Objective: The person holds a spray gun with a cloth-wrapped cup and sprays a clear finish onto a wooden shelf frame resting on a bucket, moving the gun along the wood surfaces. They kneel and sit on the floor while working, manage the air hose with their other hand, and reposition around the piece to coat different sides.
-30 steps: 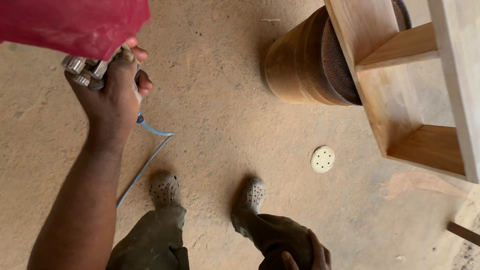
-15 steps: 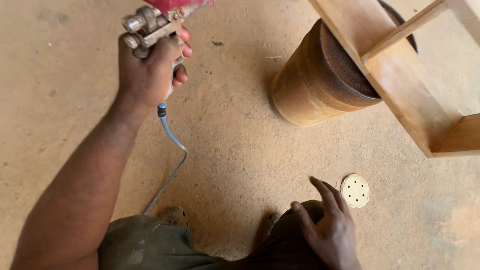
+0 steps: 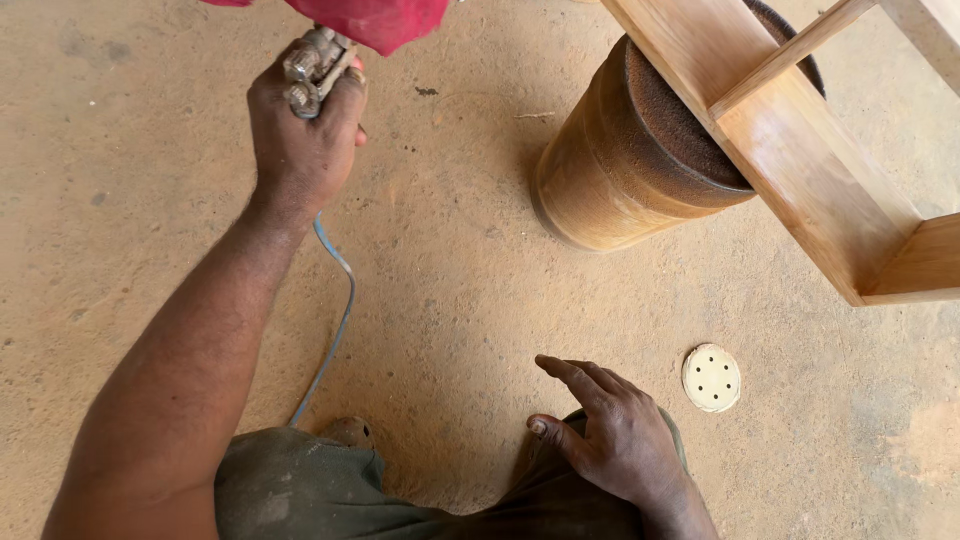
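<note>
Spray gun [image 3: 318, 62]: a worn metal tool with a red cup [image 3: 360, 18] on top, held up at the top edge of the view, left of the middle, above the bare floor; the cup is cut off by the frame.
Left hand [image 3: 300, 135]: wrapped tightly around the spray gun's grip, fingers curled in, knuckles facing the camera; the forearm runs down to the lower left corner.
Hose [image 3: 335, 320]: a thin blue line that comes out from under the left hand, curves down across the floor and ends near the person's foot [image 3: 348, 432].
Right hand [image 3: 610, 430]: holding nothing, fingers loosely spread and pointing left, palm down on the person's bent knee, at the bottom of the view right of the middle.
Trousers [image 3: 300, 495]: dull green cloth along the bottom edge, under and beside the right hand.
Sanding disc [image 3: 711, 378]: a pale round pad with several small holes, lying flat on the floor just right of the right hand, not touching it.
Drum [image 3: 625, 160]: a tan, stained barrel standing on the floor at upper right, its top dark and rough.
Wooden frame [image 3: 790, 130]: a light, varnished open box of boards resting across the top of the drum and running out of view at the right edge.
Floor [image 3: 460, 300]: sandy brown, dusty, with small marks and specks.
</note>
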### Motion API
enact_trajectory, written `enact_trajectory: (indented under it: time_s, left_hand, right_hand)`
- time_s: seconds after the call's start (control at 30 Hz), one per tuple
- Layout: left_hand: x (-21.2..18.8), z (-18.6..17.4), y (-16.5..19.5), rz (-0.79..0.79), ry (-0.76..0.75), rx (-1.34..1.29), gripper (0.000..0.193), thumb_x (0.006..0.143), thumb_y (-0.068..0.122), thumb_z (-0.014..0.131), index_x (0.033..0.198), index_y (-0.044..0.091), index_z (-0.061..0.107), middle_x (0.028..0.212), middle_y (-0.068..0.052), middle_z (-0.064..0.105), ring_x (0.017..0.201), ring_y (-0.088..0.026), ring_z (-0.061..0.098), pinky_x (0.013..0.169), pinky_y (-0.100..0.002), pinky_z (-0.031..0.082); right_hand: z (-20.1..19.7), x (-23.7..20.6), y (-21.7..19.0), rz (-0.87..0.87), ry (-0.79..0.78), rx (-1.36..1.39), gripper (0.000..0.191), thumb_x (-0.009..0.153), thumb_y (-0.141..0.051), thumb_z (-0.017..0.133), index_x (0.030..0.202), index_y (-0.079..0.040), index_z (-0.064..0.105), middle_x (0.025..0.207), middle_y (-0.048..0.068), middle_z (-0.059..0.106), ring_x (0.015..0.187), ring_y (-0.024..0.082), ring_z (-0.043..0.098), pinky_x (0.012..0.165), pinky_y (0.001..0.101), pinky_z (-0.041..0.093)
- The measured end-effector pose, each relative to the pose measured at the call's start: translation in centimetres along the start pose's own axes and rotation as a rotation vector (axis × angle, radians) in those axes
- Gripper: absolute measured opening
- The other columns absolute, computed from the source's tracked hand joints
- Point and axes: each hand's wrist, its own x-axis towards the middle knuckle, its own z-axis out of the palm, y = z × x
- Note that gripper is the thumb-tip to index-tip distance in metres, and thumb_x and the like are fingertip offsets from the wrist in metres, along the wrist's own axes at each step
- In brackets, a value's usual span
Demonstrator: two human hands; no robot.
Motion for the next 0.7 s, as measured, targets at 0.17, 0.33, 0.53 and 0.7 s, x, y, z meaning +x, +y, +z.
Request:
enact_trajectory:
  time_s: [0.17,0.33,0.53,0.7]
  left_hand:
    - [-1.2,-1.9,-1.0,0.023,0.113,-0.032,0.014,0.107,-0.001,0.057,0.118,-0.001,0.064,0.098,-0.007,0.067,0.078,-0.009,0.069,0.062,-0.025,0.065]
    - [-1.7,-2.2,-1.2,-0.026,0.101,-0.039,0.016,0.106,0.001,0.054,0.116,-0.001,0.065,0.094,-0.009,0.07,0.071,-0.009,0.07,0.059,-0.025,0.065]
    - [-1.8,0.0,-0.6,-0.073,-0.023,-0.174,0.016,0.103,0.004,0.053,0.11,0.0,0.068,0.086,-0.011,0.072,0.061,-0.009,0.069,0.048,-0.023,0.059]
    - [-2.0,0.7,0.7,-0.11,-0.054,-0.288,0.017,0.101,0.003,0.054,0.112,0.0,0.067,0.091,-0.009,0.072,0.062,-0.008,0.067,0.052,-0.022,0.056]
  right_hand:
    - [0.5,0.9,-0.1,-0.029,0.003,0.012,0.072,0.078,-0.059,0.072,0.141,-0.025,0.062,0.126,0.005,0.074,0.108,0.026,0.073,0.091,0.0452,0.059]
    - [0.8,0.9,-0.2,-0.018,-0.014,-0.009,0.072,0.078,-0.06,0.07,0.142,-0.027,0.061,0.126,0.004,0.074,0.108,0.026,0.073,0.09,0.0443,0.059]
    - [1.0,0.6,-0.7,0.016,-0.004,-0.039,0.073,0.078,-0.06,0.07,0.142,-0.027,0.061,0.127,0.004,0.073,0.109,0.025,0.072,0.091,0.0444,0.059]
    - [1.1,0.2,-1.2,0.032,0.02,-0.06,0.072,0.078,-0.059,0.071,0.142,-0.027,0.061,0.128,0.004,0.073,0.111,0.025,0.072,0.093,0.0443,0.058]
